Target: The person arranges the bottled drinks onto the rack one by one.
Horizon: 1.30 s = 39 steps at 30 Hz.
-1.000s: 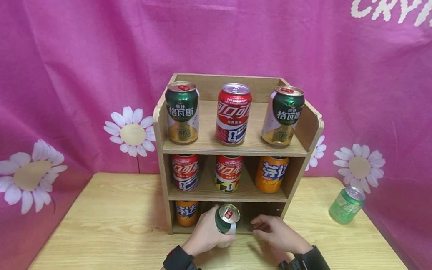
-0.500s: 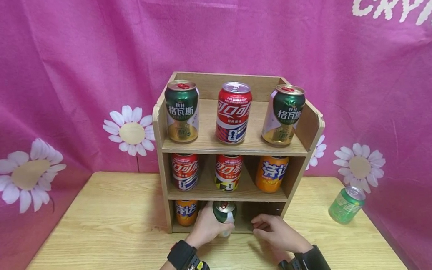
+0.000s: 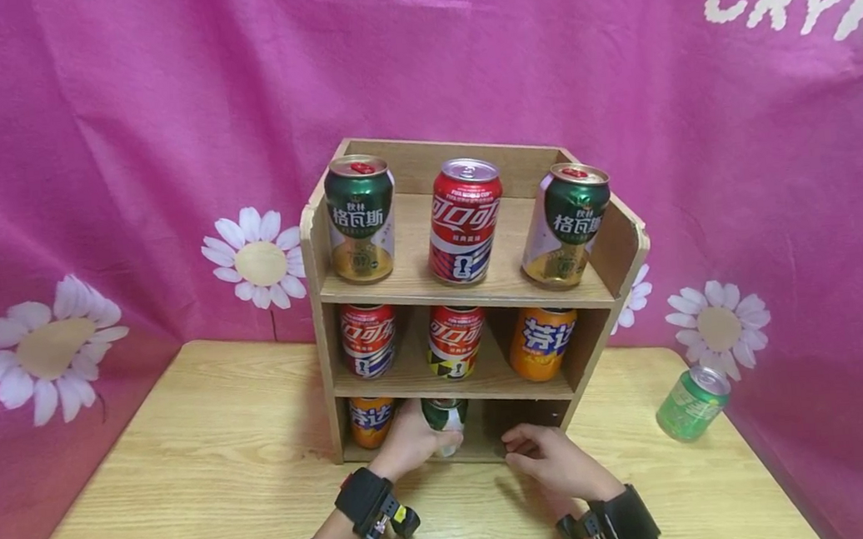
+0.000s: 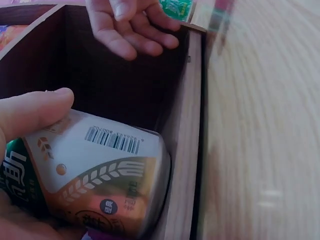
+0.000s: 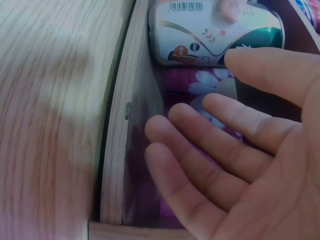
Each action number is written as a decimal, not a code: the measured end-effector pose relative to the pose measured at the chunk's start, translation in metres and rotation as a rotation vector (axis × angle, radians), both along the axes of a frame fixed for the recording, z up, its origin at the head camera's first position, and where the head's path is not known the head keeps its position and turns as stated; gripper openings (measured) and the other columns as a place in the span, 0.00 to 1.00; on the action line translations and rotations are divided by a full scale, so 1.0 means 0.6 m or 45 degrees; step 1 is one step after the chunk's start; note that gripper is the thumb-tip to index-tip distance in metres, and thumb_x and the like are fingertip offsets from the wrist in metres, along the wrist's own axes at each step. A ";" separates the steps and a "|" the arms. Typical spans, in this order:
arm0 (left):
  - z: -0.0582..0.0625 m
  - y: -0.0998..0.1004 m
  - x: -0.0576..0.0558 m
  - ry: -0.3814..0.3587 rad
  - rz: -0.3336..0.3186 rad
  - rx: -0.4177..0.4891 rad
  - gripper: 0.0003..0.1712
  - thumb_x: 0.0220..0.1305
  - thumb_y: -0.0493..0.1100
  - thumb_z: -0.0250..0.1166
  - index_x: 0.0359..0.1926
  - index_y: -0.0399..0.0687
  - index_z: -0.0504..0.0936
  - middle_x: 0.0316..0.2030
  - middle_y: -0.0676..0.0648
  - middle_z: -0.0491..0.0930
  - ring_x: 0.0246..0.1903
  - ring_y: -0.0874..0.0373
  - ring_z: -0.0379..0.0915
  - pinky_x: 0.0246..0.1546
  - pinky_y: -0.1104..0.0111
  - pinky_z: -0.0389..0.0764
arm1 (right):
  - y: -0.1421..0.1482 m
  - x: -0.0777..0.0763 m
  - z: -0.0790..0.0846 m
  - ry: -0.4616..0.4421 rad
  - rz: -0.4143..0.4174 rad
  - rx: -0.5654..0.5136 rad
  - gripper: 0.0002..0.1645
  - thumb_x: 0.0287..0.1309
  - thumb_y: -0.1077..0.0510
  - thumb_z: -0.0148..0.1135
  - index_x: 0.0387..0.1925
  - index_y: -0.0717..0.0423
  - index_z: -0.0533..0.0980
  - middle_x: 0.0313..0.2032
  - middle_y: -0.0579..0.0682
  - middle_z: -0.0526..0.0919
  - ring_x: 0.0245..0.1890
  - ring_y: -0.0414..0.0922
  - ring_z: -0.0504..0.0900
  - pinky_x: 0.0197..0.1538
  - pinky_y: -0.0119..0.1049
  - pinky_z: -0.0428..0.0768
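Note:
My left hand (image 3: 407, 440) grips a green, white and gold drink can (image 3: 445, 419) in the middle of the bottom shelf. In the left wrist view the can (image 4: 100, 170) has its base at the shelf's front board, and my thumb lies along its side. An orange soda can (image 3: 371, 422) stands to its left, partly hidden by the hand. My right hand (image 3: 557, 459) holds nothing, its fingers loosely bent at the right part of the bottom shelf's front edge. The wooden shelf unit (image 3: 455, 393) has three levels.
On the top level stand two green-and-gold cans (image 3: 360, 218) with a red cola can (image 3: 466, 221) between them. Two red cola cans (image 3: 455, 340) and an orange can (image 3: 544, 343) fill the middle level. A light green can (image 3: 692, 403) stands on the table (image 3: 211, 452) at right.
My left hand has moved the green can forward, from in front of the bottom shelf into it, under the middle board. The right hand has stayed in place.

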<state>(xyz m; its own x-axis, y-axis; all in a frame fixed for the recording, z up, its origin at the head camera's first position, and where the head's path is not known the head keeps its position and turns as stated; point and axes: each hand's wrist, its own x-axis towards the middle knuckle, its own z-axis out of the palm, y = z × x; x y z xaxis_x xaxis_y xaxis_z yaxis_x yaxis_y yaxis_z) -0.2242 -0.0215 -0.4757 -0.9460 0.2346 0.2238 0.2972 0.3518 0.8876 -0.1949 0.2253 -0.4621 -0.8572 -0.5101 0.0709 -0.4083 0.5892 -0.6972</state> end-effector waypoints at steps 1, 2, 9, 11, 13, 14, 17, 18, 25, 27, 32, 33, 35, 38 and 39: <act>0.001 -0.001 -0.001 -0.016 0.009 -0.003 0.40 0.46 0.42 0.75 0.58 0.35 0.66 0.43 0.43 0.77 0.42 0.49 0.74 0.47 0.57 0.73 | 0.000 -0.001 0.000 0.007 -0.002 0.014 0.15 0.62 0.56 0.60 0.45 0.64 0.76 0.38 0.49 0.82 0.38 0.43 0.81 0.40 0.33 0.79; 0.001 -0.001 -0.002 -0.031 0.017 -0.006 0.41 0.46 0.43 0.75 0.59 0.35 0.65 0.43 0.42 0.76 0.43 0.49 0.74 0.47 0.56 0.73 | 0.000 -0.001 0.001 0.013 -0.002 0.025 0.15 0.62 0.56 0.59 0.45 0.63 0.76 0.38 0.47 0.82 0.38 0.43 0.80 0.40 0.33 0.79; 0.001 0.001 -0.005 -0.085 0.018 0.042 0.46 0.49 0.44 0.74 0.64 0.35 0.61 0.48 0.40 0.73 0.46 0.47 0.72 0.50 0.55 0.72 | -0.001 -0.002 0.002 -0.021 -0.001 0.029 0.14 0.63 0.57 0.58 0.46 0.63 0.76 0.38 0.47 0.81 0.38 0.42 0.80 0.40 0.33 0.79; 0.000 0.002 -0.005 -0.084 0.025 0.042 0.45 0.49 0.44 0.74 0.64 0.35 0.61 0.48 0.40 0.73 0.47 0.47 0.72 0.49 0.55 0.72 | -0.001 -0.002 0.002 -0.027 0.004 0.024 0.14 0.63 0.58 0.58 0.46 0.63 0.76 0.38 0.47 0.81 0.38 0.42 0.80 0.40 0.33 0.79; 0.000 0.003 -0.005 -0.081 0.042 0.030 0.46 0.49 0.45 0.74 0.64 0.35 0.61 0.48 0.39 0.73 0.46 0.47 0.72 0.49 0.55 0.73 | -0.001 -0.002 0.001 -0.030 0.004 0.025 0.14 0.63 0.59 0.58 0.46 0.63 0.76 0.38 0.47 0.81 0.38 0.42 0.80 0.40 0.33 0.79; 0.000 0.004 -0.004 -0.079 0.051 0.027 0.45 0.49 0.44 0.74 0.64 0.35 0.61 0.48 0.39 0.73 0.46 0.46 0.72 0.49 0.55 0.73 | -0.001 -0.002 0.001 -0.030 0.002 0.028 0.14 0.63 0.58 0.59 0.46 0.63 0.76 0.38 0.47 0.82 0.38 0.42 0.80 0.40 0.33 0.79; 0.000 0.006 -0.003 -0.061 0.084 0.012 0.45 0.48 0.44 0.75 0.63 0.35 0.62 0.47 0.39 0.74 0.45 0.46 0.73 0.47 0.55 0.73 | -0.002 -0.002 0.001 -0.028 0.001 0.030 0.14 0.63 0.58 0.59 0.46 0.63 0.76 0.38 0.47 0.82 0.38 0.42 0.80 0.40 0.33 0.79; -0.001 0.007 -0.003 -0.047 0.095 0.007 0.45 0.48 0.44 0.75 0.63 0.35 0.62 0.47 0.39 0.74 0.45 0.46 0.73 0.47 0.55 0.74 | -0.002 -0.002 0.001 -0.026 0.002 0.026 0.14 0.63 0.58 0.59 0.46 0.63 0.76 0.38 0.47 0.82 0.38 0.42 0.80 0.40 0.33 0.79; -0.011 0.015 -0.006 0.117 0.159 -0.018 0.44 0.45 0.43 0.77 0.60 0.37 0.64 0.46 0.40 0.74 0.45 0.47 0.73 0.47 0.56 0.74 | -0.003 0.000 0.000 -0.035 0.011 0.010 0.14 0.63 0.58 0.59 0.46 0.63 0.76 0.38 0.48 0.82 0.38 0.42 0.80 0.40 0.33 0.79; -0.013 0.016 -0.006 0.133 0.167 -0.013 0.45 0.45 0.44 0.77 0.61 0.37 0.63 0.48 0.39 0.73 0.46 0.47 0.73 0.47 0.56 0.74 | -0.003 0.000 0.000 -0.040 0.011 0.013 0.14 0.63 0.58 0.59 0.46 0.63 0.76 0.38 0.49 0.82 0.38 0.42 0.80 0.40 0.33 0.79; -0.014 0.010 -0.006 0.033 0.085 0.068 0.46 0.47 0.41 0.75 0.63 0.36 0.60 0.50 0.38 0.72 0.48 0.45 0.72 0.50 0.55 0.72 | -0.004 0.002 0.001 -0.047 0.012 0.012 0.14 0.63 0.58 0.59 0.46 0.64 0.76 0.38 0.50 0.82 0.38 0.43 0.80 0.40 0.33 0.79; -0.013 0.008 -0.006 -0.004 0.063 0.084 0.46 0.47 0.41 0.74 0.64 0.36 0.59 0.50 0.38 0.72 0.48 0.45 0.71 0.51 0.55 0.72 | -0.004 0.002 0.001 -0.051 0.012 0.011 0.14 0.63 0.58 0.59 0.46 0.64 0.76 0.38 0.50 0.82 0.38 0.43 0.80 0.40 0.33 0.79; -0.013 0.005 -0.006 -0.071 0.027 0.108 0.46 0.47 0.39 0.72 0.64 0.34 0.57 0.52 0.37 0.71 0.49 0.44 0.70 0.52 0.54 0.70 | -0.004 0.002 0.001 -0.055 0.008 0.012 0.14 0.63 0.59 0.58 0.46 0.64 0.76 0.38 0.50 0.82 0.38 0.43 0.80 0.40 0.33 0.79; -0.013 0.002 -0.007 -0.144 -0.002 0.123 0.47 0.47 0.38 0.70 0.66 0.34 0.56 0.54 0.36 0.69 0.51 0.44 0.68 0.55 0.53 0.68 | -0.004 0.003 0.001 -0.055 0.003 0.020 0.14 0.63 0.59 0.59 0.46 0.64 0.76 0.38 0.49 0.82 0.38 0.43 0.80 0.40 0.33 0.79; -0.013 0.001 -0.007 -0.152 -0.006 0.122 0.47 0.47 0.38 0.70 0.66 0.34 0.56 0.54 0.36 0.69 0.51 0.44 0.68 0.55 0.53 0.68 | -0.005 0.003 0.002 -0.058 0.001 0.023 0.14 0.63 0.59 0.59 0.46 0.64 0.76 0.38 0.49 0.82 0.38 0.44 0.80 0.40 0.33 0.79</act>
<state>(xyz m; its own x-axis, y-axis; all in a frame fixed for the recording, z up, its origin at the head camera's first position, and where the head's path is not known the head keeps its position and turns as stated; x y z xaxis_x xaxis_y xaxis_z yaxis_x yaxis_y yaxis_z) -0.2286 -0.0208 -0.4833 -0.9661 0.2220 0.1316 0.1892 0.2625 0.9462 -0.1931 0.2226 -0.4610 -0.8589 -0.5116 0.0229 -0.3771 0.6016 -0.7042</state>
